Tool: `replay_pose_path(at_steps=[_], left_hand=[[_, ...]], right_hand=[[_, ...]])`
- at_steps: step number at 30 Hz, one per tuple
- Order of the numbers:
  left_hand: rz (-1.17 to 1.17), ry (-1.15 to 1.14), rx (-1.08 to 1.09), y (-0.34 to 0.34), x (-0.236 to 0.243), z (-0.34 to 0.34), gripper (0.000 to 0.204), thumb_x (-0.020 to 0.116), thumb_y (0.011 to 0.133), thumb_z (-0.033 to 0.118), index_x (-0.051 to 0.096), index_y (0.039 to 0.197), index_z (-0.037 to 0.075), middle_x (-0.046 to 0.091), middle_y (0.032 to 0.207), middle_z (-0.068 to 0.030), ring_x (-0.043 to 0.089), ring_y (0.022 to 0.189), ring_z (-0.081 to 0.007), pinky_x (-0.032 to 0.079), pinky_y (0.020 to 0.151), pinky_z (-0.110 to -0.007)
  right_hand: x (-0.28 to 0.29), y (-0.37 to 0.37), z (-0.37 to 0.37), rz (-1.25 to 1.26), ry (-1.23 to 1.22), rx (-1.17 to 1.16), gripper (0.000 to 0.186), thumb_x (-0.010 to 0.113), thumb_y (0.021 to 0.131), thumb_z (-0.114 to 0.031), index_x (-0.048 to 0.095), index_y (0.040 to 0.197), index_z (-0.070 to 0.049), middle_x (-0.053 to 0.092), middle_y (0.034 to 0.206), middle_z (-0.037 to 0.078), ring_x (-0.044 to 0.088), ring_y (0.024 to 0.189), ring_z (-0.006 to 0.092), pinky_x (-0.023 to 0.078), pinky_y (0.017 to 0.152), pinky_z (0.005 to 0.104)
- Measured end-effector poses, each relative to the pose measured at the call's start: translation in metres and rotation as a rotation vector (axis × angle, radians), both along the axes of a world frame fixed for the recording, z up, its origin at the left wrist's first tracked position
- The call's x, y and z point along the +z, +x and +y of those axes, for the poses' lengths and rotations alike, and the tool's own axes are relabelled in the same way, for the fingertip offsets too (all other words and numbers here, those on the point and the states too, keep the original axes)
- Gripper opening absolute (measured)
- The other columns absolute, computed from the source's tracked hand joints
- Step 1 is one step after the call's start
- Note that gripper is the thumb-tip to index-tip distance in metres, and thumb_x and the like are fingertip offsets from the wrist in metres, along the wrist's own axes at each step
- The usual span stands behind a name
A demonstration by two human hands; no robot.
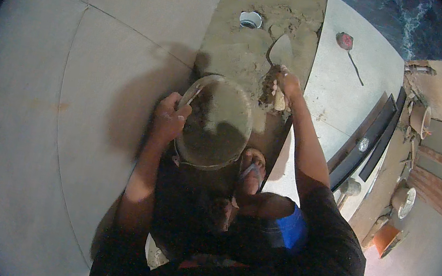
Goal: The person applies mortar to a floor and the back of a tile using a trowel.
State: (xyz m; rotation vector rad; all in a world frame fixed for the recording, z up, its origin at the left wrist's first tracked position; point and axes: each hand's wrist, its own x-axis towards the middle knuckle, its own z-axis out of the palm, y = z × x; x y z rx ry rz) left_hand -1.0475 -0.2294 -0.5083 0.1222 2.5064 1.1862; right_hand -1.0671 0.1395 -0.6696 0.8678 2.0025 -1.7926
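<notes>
My left hand [173, 115] grips the left rim of a round bucket [212, 167], its fingers closed over the edge. The bucket is tipped so its wide mouth faces up at me, with greyish material inside, partly in shadow. In my right hand [289, 85] is a pointed trowel [282, 50], held by its pale handle with the blade pointing away from me. The blade lies over a strip of wet grey-brown mortar [232, 45], rough and lumpy around it. A white pipe end [250, 19] stands open in the mortar beyond the blade.
Large pale tiles [119, 70] flank the strip. On the right lie a red object with a dark tail [345, 41], long black bars [361, 139] and a mallet [350, 187]. Farther right are an orange bucket [385, 239], pale tubs and wooden boards [431, 188]. My sandalled foot [251, 175] is beside the bucket.
</notes>
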Motion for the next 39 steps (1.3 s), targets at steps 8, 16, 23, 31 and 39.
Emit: replay_pose_path(at_steps=[8, 16, 23, 31, 39], left_hand=[[-0.031, 0.051, 0.050, 0.005, 0.007, -0.001, 0.018, 0.061, 0.078, 0.016, 0.056, 0.082, 0.000, 0.054, 0.070, -0.0114, 0.052, 0.065, -0.0219, 0.043, 0.063, -0.037], [-0.038, -0.044, 0.078, 0.004, 0.014, 0.007, 0.019, 0.061, 0.078, 0.017, 0.057, 0.083, -0.001, 0.057, 0.070, -0.0115, 0.054, 0.064, -0.0212, 0.044, 0.061, -0.037], [-0.036, -0.053, 0.061, 0.011, 0.014, 0.001, 0.025, 0.064, 0.082, 0.022, 0.058, 0.093, 0.001, 0.061, 0.083, -0.0163, 0.057, 0.075, -0.0304, 0.045, 0.069, -0.042], [0.089, -0.116, 0.077, 0.027, 0.024, 0.032, 0.030, 0.064, 0.076, 0.022, 0.058, 0.095, -0.001, 0.064, 0.086, -0.0256, 0.063, 0.086, -0.0422, 0.049, 0.078, -0.046], [0.063, -0.103, 0.014, 0.032, 0.034, 0.038, 0.037, 0.065, 0.076, 0.022, 0.058, 0.102, -0.004, 0.064, 0.090, -0.0265, 0.062, 0.088, -0.0449, 0.050, 0.079, -0.047]], right_hand=[[0.062, 0.001, -0.049, -0.232, -0.320, -0.023, 0.036, 0.046, 0.098, -0.039, 0.056, 0.089, -0.005, 0.055, 0.065, 0.006, 0.052, 0.046, 0.0186, 0.046, 0.043, 0.0346], [0.068, 0.024, -0.059, -0.193, -0.377, 0.129, 0.039, 0.047, 0.097, -0.042, 0.057, 0.097, -0.004, 0.053, 0.065, 0.004, 0.049, 0.047, 0.0161, 0.043, 0.042, 0.0325], [0.143, 0.118, -0.034, 0.149, -0.016, 0.354, 0.038, 0.050, 0.092, -0.034, 0.057, 0.109, 0.000, 0.053, 0.068, 0.004, 0.051, 0.056, 0.0131, 0.044, 0.051, 0.0298], [0.132, 0.146, -0.093, 0.319, 1.007, 0.908, 0.046, 0.062, 0.083, -0.025, 0.053, 0.123, -0.003, 0.064, 0.082, 0.022, 0.067, 0.073, 0.0347, 0.054, 0.065, 0.0453], [0.105, 0.168, -0.140, 0.245, 0.868, 1.159, 0.025, 0.057, 0.079, -0.012, 0.059, 0.101, 0.001, 0.066, 0.079, 0.019, 0.067, 0.065, 0.0337, 0.054, 0.053, 0.0422]])
